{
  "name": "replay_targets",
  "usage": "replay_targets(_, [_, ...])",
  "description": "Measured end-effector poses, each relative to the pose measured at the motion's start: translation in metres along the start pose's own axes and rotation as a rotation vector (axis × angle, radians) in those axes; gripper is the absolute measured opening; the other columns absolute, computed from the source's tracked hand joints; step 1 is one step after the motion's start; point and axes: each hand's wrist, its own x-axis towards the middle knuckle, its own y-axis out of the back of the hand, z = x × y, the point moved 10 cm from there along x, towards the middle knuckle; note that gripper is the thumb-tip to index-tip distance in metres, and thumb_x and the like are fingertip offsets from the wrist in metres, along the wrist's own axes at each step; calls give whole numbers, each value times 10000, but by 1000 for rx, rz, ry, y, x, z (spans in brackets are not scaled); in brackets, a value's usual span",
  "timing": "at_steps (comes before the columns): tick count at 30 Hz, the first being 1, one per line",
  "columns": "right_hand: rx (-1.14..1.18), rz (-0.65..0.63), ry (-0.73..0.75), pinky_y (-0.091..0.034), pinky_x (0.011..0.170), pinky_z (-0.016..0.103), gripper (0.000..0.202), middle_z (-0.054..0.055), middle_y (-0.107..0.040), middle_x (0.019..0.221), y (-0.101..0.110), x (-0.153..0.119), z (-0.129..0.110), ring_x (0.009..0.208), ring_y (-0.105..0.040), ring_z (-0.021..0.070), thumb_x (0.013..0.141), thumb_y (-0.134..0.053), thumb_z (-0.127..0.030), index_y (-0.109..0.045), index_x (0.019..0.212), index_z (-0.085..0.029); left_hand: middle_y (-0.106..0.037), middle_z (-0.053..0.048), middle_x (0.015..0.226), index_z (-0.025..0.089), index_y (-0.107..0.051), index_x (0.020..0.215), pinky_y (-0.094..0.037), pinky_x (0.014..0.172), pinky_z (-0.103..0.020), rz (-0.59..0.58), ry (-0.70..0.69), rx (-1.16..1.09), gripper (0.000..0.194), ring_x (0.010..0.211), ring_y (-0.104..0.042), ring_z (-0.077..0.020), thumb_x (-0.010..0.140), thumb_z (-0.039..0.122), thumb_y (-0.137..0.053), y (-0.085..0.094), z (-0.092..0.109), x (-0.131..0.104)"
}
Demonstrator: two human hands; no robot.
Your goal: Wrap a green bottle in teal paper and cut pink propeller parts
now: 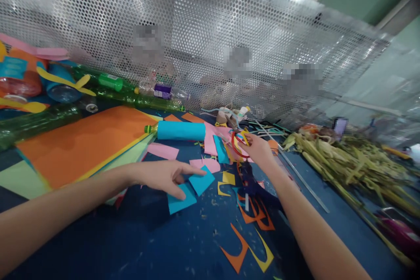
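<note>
My left hand (160, 178) reaches over two small blue paper pieces (182, 199). Its forefinger and thumb are stretched out onto them, the other fingers are curled, and nothing is gripped. Farther right, my right hand (260, 151) is closed on scissors with a red handle loop (233, 142); their blades are hard to make out against the scraps. Just left of the scissors lie a blue paper strip (221, 149) and pink paper (210, 140). A bottle wrapped in blue paper (181, 131), with a green cap, lies on its side beyond my left hand.
Orange sheets (88, 144) are stacked on the blue table (157, 245) at left. Green bottles (36, 124) and decorated bottles (62, 81) lie behind. Cut orange scraps (239, 251) are near the front, dried husks (354, 166) at right. A perforated metal screen (203, 22) stands behind.
</note>
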Motion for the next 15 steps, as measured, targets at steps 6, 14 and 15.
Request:
replay_targets(6, [216, -29, 112, -491, 847, 337, 380, 110, -647, 1095, -18, 1, -4, 984, -621, 210, 797, -499, -254, -540, 1158, -142, -493, -6, 1299, 259, -339, 1357, -442, 837, -259, -17, 1, 25, 707, 1144, -476, -226, 694, 73, -502, -17, -3, 5])
replay_targets(14, [416, -263, 317, -513, 818, 318, 227, 48, -687, 953, 5, -36, -89, 898, -646, 175, 843, -470, -277, -632, 985, -204, -420, -1, 1370, 256, -353, 1347, -432, 888, -278, 19, -23, -39, 733, 1234, -391, -231, 657, 44, -483, -15, -4, 7])
replay_targets(15, [478, -439, 412, -500, 843, 323, 263, 47, -656, 1054, -2, -54, -113, 959, -619, 174, 837, -495, -283, -601, 1070, -219, -442, -2, 1351, 256, -359, 1343, -438, 877, -281, 17, -28, -60, 734, 1215, -413, -229, 652, 39, -480, -15, -4, 8])
